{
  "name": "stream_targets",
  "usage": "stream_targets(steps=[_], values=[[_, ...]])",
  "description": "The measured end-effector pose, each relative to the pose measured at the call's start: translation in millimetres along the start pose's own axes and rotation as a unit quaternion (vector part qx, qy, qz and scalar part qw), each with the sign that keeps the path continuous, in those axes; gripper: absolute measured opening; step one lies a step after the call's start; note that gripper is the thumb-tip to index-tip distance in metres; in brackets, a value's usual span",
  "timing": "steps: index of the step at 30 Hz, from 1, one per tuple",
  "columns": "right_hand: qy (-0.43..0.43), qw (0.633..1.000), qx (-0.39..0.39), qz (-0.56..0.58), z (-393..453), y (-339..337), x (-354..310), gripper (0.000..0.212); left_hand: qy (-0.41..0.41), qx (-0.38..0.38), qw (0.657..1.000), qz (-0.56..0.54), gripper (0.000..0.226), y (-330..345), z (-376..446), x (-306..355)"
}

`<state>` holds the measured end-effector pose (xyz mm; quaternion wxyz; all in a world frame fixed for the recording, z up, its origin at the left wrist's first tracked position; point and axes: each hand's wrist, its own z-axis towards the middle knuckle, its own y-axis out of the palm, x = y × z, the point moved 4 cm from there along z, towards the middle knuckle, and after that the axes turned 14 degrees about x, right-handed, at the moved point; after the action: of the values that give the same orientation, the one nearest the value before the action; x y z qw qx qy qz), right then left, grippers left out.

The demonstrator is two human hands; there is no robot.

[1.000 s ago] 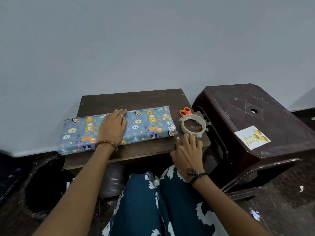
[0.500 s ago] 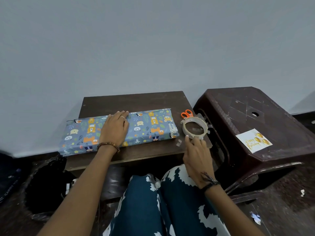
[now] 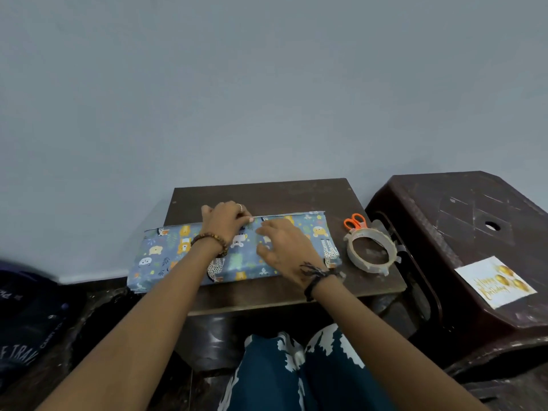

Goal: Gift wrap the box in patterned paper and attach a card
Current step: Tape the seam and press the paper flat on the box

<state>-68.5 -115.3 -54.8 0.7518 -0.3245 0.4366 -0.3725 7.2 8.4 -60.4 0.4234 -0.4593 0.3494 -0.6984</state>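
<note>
The wrapped box [image 3: 166, 253], long and flat in blue animal-patterned paper, lies across the small dark table [image 3: 267, 192]. My left hand [image 3: 225, 222] is at the box's far top edge, fingers curled over that edge and thumb pointing right along it. Just to its right, my right hand [image 3: 286, 247] rests on top of the box with fingers spread and fairly straight; whether a tape piece is under them is not visible. The white birthday card [image 3: 495, 281] with gold balloons lies on the brown plastic stool [image 3: 474, 209] to the right.
A tape roll [image 3: 370, 252] with small tape pieces stuck around its rim sits at the table's right end, orange-handled scissors [image 3: 354, 221] just behind it. A dark bag [image 3: 26, 321] lies on the floor at left. My knees are under the table's front edge.
My right hand left the table's front edge beside the tape roll and came onto the box top. My left hand slid from flat on top to the far edge, fingers now curled.
</note>
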Motion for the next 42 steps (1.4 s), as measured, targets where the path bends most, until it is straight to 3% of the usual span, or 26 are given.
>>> stream_targets(steps=[3, 5, 8, 14, 23, 28, 33, 39, 42], values=[[-0.042, 0.999, 0.024, -0.013, 10, 13, -4, 0.037, 0.113, -0.016, 0.989, 0.097, 0.031, -7, 8, 7], [-0.059, 0.997, 0.039, -0.041, 16, 20, -3, 0.051, 0.152, -0.013, 0.982, 0.115, 0.033, -11, 14, 8], [-0.086, 0.992, 0.061, -0.075, 18, 25, -8, 0.076, 0.144, 0.021, 0.983, 0.111, 0.032, -22, 24, 5], [-0.086, 0.994, 0.051, -0.043, 15, 35, -3, 0.088, 0.069, 0.052, 0.993, 0.081, 0.028, -17, 18, 5], [-0.059, 0.990, 0.127, -0.032, 14, 34, 4, 0.064, 0.009, 0.107, 0.994, -0.025, 0.026, -6, -15, 2], [-0.062, 0.992, 0.055, -0.094, 21, 44, 7, 0.079, -0.013, 0.055, 0.991, -0.118, 0.036, 3, -40, -2], [-0.032, 0.996, 0.008, -0.080, 20, 45, 9, 0.081, 0.027, 0.033, 0.999, -0.032, 0.044, 11, -53, -8], [0.008, 0.992, 0.079, -0.101, 20, 38, 1, 0.049, 0.027, 0.023, 0.999, 0.009, 0.045, 11, -52, -5], [0.029, 0.993, 0.082, -0.085, 20, 35, -7, 0.048, 0.023, 0.029, 0.999, 0.017, 0.045, 12, -53, -6]])
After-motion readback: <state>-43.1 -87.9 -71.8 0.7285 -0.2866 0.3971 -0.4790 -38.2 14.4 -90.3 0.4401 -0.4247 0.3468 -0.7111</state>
